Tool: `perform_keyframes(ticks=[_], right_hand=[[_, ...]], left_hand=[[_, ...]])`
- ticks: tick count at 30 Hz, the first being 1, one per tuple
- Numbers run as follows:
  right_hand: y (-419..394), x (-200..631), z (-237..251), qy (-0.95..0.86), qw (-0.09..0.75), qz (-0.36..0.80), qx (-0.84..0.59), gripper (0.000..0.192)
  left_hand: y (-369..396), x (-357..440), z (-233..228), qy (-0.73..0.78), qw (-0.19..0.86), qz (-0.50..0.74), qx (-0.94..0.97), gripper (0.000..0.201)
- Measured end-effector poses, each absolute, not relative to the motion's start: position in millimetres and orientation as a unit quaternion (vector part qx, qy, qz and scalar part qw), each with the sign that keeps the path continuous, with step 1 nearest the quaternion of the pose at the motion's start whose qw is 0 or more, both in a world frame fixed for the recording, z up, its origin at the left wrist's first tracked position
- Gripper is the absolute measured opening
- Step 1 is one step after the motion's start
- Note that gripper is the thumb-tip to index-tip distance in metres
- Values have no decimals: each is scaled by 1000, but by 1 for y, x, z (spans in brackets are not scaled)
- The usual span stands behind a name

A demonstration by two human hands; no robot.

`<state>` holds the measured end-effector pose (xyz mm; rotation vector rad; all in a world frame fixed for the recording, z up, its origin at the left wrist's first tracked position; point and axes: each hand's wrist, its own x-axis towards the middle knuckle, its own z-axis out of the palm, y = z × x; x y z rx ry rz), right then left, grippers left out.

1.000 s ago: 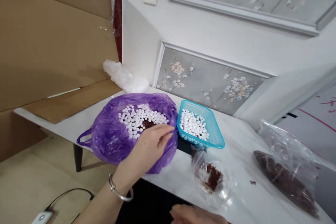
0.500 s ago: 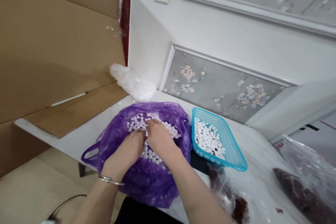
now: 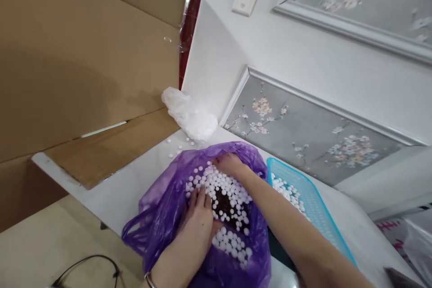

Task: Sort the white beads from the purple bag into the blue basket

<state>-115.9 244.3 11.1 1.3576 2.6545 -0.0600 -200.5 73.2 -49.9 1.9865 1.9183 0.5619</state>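
Observation:
A purple plastic bag (image 3: 162, 225) stands open at the table's front edge, holding many small white balls (image 3: 232, 245). Between the balls a dark brown patch (image 3: 223, 202) shows. My left hand (image 3: 199, 216) lies on the balls at the bag's left side, fingers stretched out and thumb apart. At the far inner side of the bag is my right hand (image 3: 229, 164), touching the balls there; its fingertips are blurred and partly hidden. Right of the bag, a blue plastic basket (image 3: 320, 207) with more white balls is partly covered by my right forearm.
A clear bag of white material (image 3: 195, 121) rests against the wall, with several loose white balls (image 3: 180, 147) near it. A large cardboard box (image 3: 84, 63) rises on the left. A black cable (image 3: 91, 257) lies on the floor. A wall socket (image 3: 245, 1) sits above.
My hands, close together over the bag's middle before, have moved apart: right to the far side, left to the near left. The dark brown patch now shows. The view has shifted left.

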Motion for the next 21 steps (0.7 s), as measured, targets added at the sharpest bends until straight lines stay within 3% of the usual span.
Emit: perform_keyframes(ticks=[2, 9, 13, 21], right_hand=[[228, -115, 10, 900, 84, -31, 426, 31], [161, -78, 25, 931, 78, -110, 340, 31], [171, -60, 22, 915, 34, -117, 385, 34], [216, -66, 1, 870, 19, -98, 482, 32]], left_hand=[[79, -199, -52, 682, 172, 210, 679, 52], [93, -202, -52, 673, 129, 238, 688, 26], [90, -205, -43, 654, 111, 252, 704, 17], [103, -213, -34, 663, 54, 310, 679, 30]])
